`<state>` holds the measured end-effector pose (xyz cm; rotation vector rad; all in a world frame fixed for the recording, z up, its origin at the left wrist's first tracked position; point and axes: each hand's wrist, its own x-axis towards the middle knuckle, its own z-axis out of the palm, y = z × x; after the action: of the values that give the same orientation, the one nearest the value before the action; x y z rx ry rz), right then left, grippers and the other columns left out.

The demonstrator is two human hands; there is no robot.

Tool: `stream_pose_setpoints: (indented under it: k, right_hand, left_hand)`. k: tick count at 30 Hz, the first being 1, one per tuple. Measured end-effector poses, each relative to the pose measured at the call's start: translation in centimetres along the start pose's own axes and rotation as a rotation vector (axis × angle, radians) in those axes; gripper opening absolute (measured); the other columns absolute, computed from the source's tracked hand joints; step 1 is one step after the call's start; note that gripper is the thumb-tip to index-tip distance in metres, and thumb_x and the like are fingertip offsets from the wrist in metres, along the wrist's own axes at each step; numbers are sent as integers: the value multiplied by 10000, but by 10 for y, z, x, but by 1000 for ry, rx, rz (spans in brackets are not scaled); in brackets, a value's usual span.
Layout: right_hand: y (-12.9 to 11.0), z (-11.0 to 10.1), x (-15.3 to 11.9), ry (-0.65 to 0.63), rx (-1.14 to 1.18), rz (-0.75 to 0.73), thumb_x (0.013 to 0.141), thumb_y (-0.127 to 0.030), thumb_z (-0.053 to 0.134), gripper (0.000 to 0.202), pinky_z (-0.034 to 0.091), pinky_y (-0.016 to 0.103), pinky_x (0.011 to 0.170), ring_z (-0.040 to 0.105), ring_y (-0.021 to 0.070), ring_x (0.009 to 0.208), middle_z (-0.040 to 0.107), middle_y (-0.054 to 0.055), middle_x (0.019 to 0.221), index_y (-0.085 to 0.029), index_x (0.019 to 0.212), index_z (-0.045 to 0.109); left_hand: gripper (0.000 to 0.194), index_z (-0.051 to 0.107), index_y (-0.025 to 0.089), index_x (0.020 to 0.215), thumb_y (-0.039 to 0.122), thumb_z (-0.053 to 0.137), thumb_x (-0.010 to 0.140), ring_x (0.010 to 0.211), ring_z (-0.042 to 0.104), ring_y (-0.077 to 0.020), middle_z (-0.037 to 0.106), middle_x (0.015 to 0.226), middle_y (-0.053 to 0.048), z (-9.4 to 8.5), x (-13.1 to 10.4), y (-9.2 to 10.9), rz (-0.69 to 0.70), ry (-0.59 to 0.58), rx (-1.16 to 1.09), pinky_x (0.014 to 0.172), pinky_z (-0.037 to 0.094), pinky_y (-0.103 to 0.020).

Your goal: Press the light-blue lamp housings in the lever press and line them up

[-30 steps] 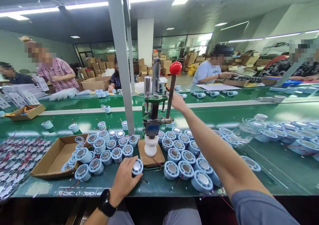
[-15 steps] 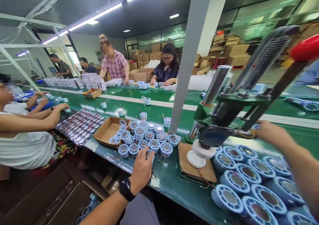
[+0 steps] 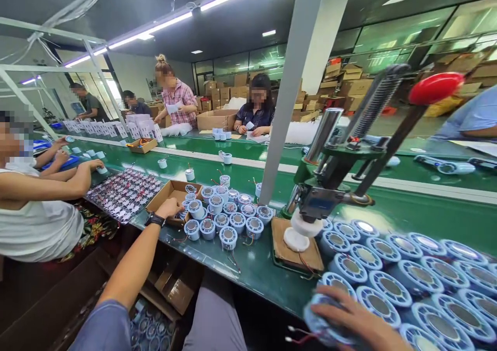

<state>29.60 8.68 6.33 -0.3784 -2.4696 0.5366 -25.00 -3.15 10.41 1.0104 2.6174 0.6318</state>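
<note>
1. Gripping a light-blue, round plastic housing with thin wires (image 3: 315, 316), the person's right hand (image 3: 356, 317) is blurred, its fingers curled over the piece. The housing tilts at the front edge of the green-topped workbench (image 3: 264, 265), and its wire ends hang towards that edge.
2. The left hand (image 3: 170, 208), well apart from the right, reaches into an open brown cardboard box (image 3: 165, 191) near the front edge, left of centre. Its fingertips are at some light-blue plastic rings (image 3: 190, 189); whether they are closed on one cannot be told. A black wristwatch (image 3: 155, 219) circles this wrist.
3. Touching the box's right side, upright blue housings with grey metal discs on top (image 3: 229, 235) stand in a loose cluster, the nearest close to the front edge.
4. Between the two hands stands a hand-lever metal press with a coiled spring (image 3: 320, 202). Its lever, tipped with a glossy red knob (image 3: 437, 88), leans up and right. A white round pad (image 3: 306, 224) sits above a white disc (image 3: 296, 239) on a square brown board (image 3: 281, 237).
5. Right of the press, many more blue housings (image 3: 389, 287) crowd together along the front edge.
6. Left of the box lies a spread of flat white parts with red wires (image 3: 126, 193).
7. Further left, a co-worker in a white sleeveless top (image 3: 42, 227) leans on the workbench; across it, a person in a plaid shirt (image 3: 181, 107) holds a white sheet (image 3: 174, 107).
</note>
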Motion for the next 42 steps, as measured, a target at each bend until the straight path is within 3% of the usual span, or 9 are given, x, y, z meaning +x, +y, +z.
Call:
stream_pose_setpoints:
  k: [2,8,13,18,23,27,30,33,42]
  right_hand:
    - [-7,34,8,-110,-22,-41,744,-209,568,483,629,341,791,701,246,1012,648,71,1227,-368,1180,698]
    - [-7,95,20,93,23,152,757,-182,488,373,575,427,938,630,266,1172,594,108,1306,-236,1038,726]
    - [-4,106,21,205,147,194,900,-381,519,272,587,391,876,652,257,1101,624,126,1233,-211,929,729]
    - [-7,111,21,266,207,222,910,-351,522,262,563,356,889,649,233,1081,623,128,1213,-198,904,735]
    - [-10,113,22,307,260,247,885,-292,551,206,531,355,922,625,211,1092,615,116,1214,-202,915,734]
    - [-8,116,26,319,275,306,846,-309,645,136,509,364,948,619,209,1083,637,99,1169,-207,852,736]
    - [-9,116,27,325,266,335,842,-289,637,160,506,355,968,612,206,1111,629,108,1181,-200,942,724]
    - [-13,112,21,311,265,377,805,-245,626,305,508,335,990,594,212,1170,578,135,1262,-177,1099,672]
    - [-16,109,5,295,229,446,796,-229,655,346,506,349,1020,583,218,1187,567,106,1283,-216,1142,668]
  left_hand:
    - [260,655,125,898,385,644,909,808,655,-160,676,879,-14,4,5,-1,-30,-25,-38,775,555,-341]
    - [279,624,128,1076,373,598,944,830,652,-156,660,998,-50,-4,4,-16,-121,31,-179,734,575,-328]
    - [248,629,125,1011,362,600,943,788,641,-141,658,939,-36,-7,2,-21,-110,201,-240,715,563,-314]
    - [136,612,148,798,235,715,782,820,626,-165,666,818,-16,-9,-2,-11,7,416,-209,773,496,-273]
    - [221,605,167,845,259,731,689,789,580,-195,647,804,-14,-14,-17,14,56,564,-197,758,460,-293]
    - [212,638,195,897,285,730,728,743,564,-185,646,828,-2,38,-75,64,360,529,-237,724,456,-300]
    - [140,649,221,812,198,758,727,852,596,-203,674,858,-11,105,-133,103,843,-25,-177,802,471,-323]
    - [209,636,221,826,105,760,705,928,589,-227,677,898,-32,156,-164,123,926,-283,-131,831,491,-355]
    - [604,538,204,1314,274,759,756,1206,507,-332,592,1284,-123,189,-175,124,720,-105,-59,1015,433,-525]
